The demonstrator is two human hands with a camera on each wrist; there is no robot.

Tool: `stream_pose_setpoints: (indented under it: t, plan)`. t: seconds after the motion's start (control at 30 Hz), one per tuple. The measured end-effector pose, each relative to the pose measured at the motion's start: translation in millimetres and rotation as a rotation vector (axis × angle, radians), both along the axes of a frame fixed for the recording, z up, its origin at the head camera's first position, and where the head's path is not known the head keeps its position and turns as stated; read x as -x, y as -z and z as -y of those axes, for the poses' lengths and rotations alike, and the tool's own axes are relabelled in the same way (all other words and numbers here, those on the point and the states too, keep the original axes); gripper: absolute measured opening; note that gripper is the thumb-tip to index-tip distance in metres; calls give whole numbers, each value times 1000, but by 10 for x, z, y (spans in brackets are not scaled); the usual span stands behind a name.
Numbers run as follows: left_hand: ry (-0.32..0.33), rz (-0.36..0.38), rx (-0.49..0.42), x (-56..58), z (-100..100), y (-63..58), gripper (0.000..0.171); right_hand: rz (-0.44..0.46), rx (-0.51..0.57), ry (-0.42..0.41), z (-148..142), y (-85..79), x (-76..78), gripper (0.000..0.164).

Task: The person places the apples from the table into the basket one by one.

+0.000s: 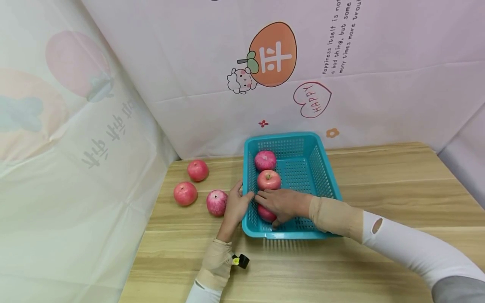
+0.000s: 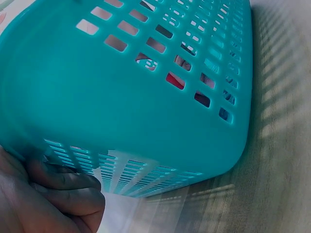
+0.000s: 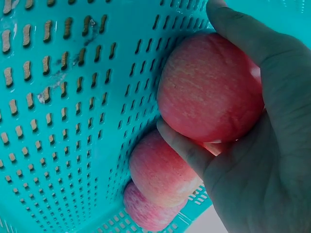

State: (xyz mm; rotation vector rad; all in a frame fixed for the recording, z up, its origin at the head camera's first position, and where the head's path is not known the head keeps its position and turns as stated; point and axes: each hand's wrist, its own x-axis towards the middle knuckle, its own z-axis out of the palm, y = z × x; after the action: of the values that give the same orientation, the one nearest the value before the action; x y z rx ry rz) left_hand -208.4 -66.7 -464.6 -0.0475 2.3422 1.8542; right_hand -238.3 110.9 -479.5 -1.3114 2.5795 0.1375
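Head view: the blue basket (image 1: 295,235) stood on the wooden table (image 1: 382,181), and the left hand (image 1: 236,206) gripped its left wall, thumb at the rim and fingers outside, probably to steady it. The right hand (image 1: 284,203) reached in over the basket's right side and held the front apple (image 1: 266,214) by the basket's left wall. Behind that, along the same wall, sat the middle apple (image 1: 269,181) and the far streaked apple (image 1: 265,160); the wall likely served to line them up and stop them rolling. Three loose apples (image 1: 217,203) lay left of the basket, within easy reach of the left hand.

Left wrist view: curled fingers tucked against the basket's outer wall below its rim, a hold that left its inside free. The thumb could not be made out.

Right wrist view: thumb and fingers stood apart around the front apple, clasping it from opposite sides, which seemed to suit so round and smooth a thing. It rested close to the basket's wall, next in line with the other two; whether it bore on the basket's floor, I cannot tell.
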Motion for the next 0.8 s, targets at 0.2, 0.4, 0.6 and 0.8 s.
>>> stream_pose_setpoints:
  t: [0.2, 0.4, 0.6, 0.8]
  plan:
    - [-1, -1, -5, 4, 5, 23, 57, 8, 7, 10, 2, -26, 0, 97]
    - [-25, 16, -19, 136, 23, 289, 56, 15, 37, 7, -11, -76, -1, 97]
    - [-29, 9, -8, 173, 33, 356, 55, 1, 77, 9, -33, -137, 8, 91]
    - [-14, 8, -24, 164, 49, 358, 56, 9, 95, 11, -60, -198, 26, 83]
